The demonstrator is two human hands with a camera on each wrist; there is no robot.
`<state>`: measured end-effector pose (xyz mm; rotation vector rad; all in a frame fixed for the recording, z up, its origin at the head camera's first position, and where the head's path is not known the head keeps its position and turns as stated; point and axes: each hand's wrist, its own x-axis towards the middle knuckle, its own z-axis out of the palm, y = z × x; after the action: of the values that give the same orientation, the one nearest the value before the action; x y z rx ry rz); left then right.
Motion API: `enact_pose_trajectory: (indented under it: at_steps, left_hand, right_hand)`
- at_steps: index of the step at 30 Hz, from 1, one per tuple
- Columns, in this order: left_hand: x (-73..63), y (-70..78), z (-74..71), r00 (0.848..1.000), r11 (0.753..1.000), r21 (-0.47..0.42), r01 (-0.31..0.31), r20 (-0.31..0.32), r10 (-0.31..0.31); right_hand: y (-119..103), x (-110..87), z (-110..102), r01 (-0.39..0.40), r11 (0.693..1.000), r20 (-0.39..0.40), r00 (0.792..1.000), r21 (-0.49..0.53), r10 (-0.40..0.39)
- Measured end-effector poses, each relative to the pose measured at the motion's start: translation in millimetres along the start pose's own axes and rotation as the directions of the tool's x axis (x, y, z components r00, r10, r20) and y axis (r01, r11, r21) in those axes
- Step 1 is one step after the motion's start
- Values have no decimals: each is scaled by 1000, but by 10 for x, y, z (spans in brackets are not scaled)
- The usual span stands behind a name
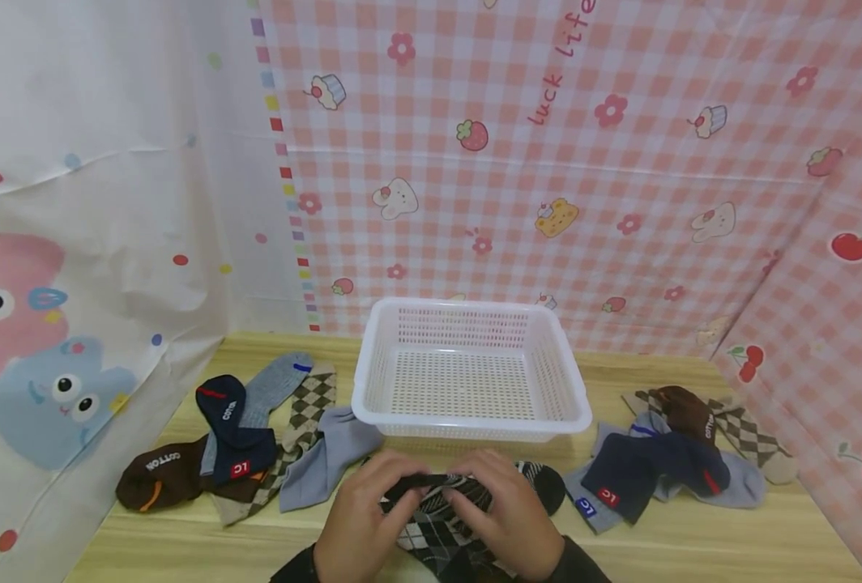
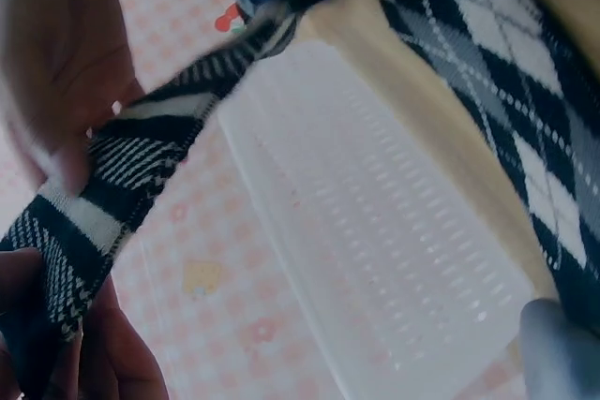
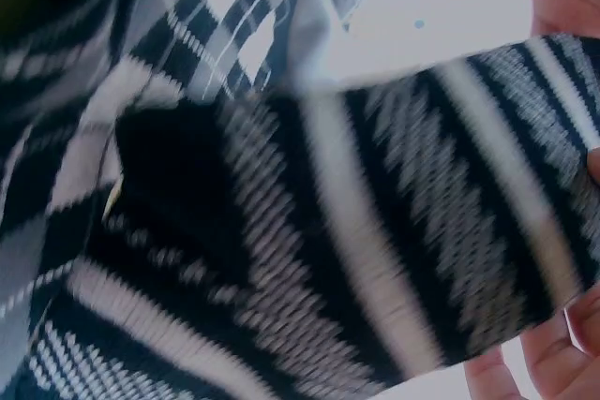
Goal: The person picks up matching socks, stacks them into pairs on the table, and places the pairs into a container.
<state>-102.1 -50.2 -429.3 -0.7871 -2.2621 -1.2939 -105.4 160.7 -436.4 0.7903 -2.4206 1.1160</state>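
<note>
Striped sock (image 3: 375,222): left hand (image 1: 365,514) and right hand (image 1: 514,518) both pinch it, grips narrow.

A dark striped sock (image 3: 366,222) is held over argyle knit (image 2: 506,77).

I'm pinching a striped black-and-white sock (image 2: 141,156) with my left hand (image 2: 117,353), right hand (image 2: 70,81) gripping it too, white perforated basket (image 2: 356,213) beyond, argyle knit (image 2: 506,63) at view's upper right, pink gingham cloth (image 2: 202,274) behind, grey fabric (image 2: 562,353) bottom-right corner.
</note>
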Motion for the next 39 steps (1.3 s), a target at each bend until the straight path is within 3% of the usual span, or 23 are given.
enact_pose_trajectory:
  at_steps: [9, 15, 22, 30, 39]
  left_hand:
    - [75, 45, -186, 998, 999, -18, 49, -47, -50]
    - [116, 57, -291, 996, 999, -4, 53, -77, -53]
    - [155, 104, -428, 986, 996, 29, 84, -146, -79]
    - [229, 141, -562, 970, 994, 47, 96, -227, -83]
    - [264, 76, -735, 959, 995, 45, 87, -275, -72]
  right_hand:
    - [170, 21, -31, 43, 997, -17, 999, -59, -44]
    - [299, 1, -47, -23, 997, 2, 1000, -68, 23]
    - [390, -11, -38, -40, 994, 58, 997, -105, 46]
    - [507, -29, -42, -103, 991, 167, 979, -83, 116]
    - [582, -29, -70, -168, 983, 181, 967, -73, 179]
